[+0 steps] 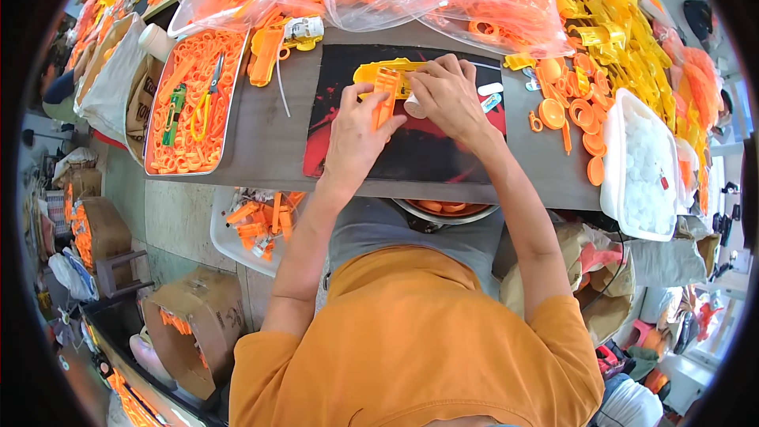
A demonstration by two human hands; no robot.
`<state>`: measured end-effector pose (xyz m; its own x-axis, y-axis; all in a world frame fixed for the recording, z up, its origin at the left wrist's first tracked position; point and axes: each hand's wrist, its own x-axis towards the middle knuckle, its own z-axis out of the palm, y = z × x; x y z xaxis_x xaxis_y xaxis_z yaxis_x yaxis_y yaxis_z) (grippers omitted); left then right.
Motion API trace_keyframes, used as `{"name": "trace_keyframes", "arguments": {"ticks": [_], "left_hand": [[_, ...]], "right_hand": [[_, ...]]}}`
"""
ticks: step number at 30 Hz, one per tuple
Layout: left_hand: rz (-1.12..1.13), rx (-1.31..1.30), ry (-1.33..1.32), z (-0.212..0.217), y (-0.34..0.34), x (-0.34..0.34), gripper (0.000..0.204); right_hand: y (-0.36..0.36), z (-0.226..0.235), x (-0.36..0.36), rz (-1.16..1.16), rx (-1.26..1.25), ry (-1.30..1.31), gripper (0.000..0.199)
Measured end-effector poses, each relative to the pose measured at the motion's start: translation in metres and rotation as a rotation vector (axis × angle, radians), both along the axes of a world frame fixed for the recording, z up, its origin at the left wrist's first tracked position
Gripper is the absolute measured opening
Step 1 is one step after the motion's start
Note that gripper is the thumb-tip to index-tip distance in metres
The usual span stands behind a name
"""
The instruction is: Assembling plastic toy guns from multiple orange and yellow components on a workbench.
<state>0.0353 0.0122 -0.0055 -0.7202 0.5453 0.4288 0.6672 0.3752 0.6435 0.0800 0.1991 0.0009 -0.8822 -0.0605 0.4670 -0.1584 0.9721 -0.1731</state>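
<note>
Over the black-and-red mat [427, 160], my left hand [353, 136] grips an upright orange plastic part [387, 88] between thumb and fingers. My right hand [452, 100] is closed just to its right, thumb and fingers pinched on a small white cylindrical piece [414, 106]. Behind both hands lies a yellow plastic shell [370, 72], partly covered by the orange part and my fingers. Whether my right fingers also touch the shell cannot be made out. Two small pill-shaped pieces, one a white piece [489, 88], rest right of my right hand.
A tray of orange parts [183, 160] holds scissors [207, 103] and a green tool [174, 115] at the left. Loose orange discs [585, 115] lie right of the mat, beside a white tub [613, 182]. Bags of orange parts [490, 0] and yellow parts [632, 55] line the back.
</note>
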Motion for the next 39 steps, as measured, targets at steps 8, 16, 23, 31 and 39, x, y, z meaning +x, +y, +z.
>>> {"name": "trace_keyframes", "arguments": {"ticks": [8,16,23,31,39], "left_hand": [[0.109,-0.055,0.154,-0.014,0.003,0.001,0.034],[0.217,0.003,0.243,-0.027,0.011,0.006,0.026],[0.184,0.080,0.199,-0.032,0.015,0.000,0.028],[0.096,0.058,0.191,-0.032,0.005,-0.011,0.029],[-0.032,0.050,0.063,-0.027,-0.013,-0.030,0.025]], "right_hand": [[-0.006,0.003,-0.004,-0.061,0.083,-0.191,0.025],[-0.012,-0.003,-0.012,-0.052,-0.212,0.121,0.018],[-0.005,-0.006,-0.021,-0.093,-0.295,-0.104,0.021],[0.001,-0.003,-0.034,-0.015,-0.305,-0.145,0.025],[0.005,-0.002,-0.009,-0.024,-0.333,-0.259,0.028]]}}
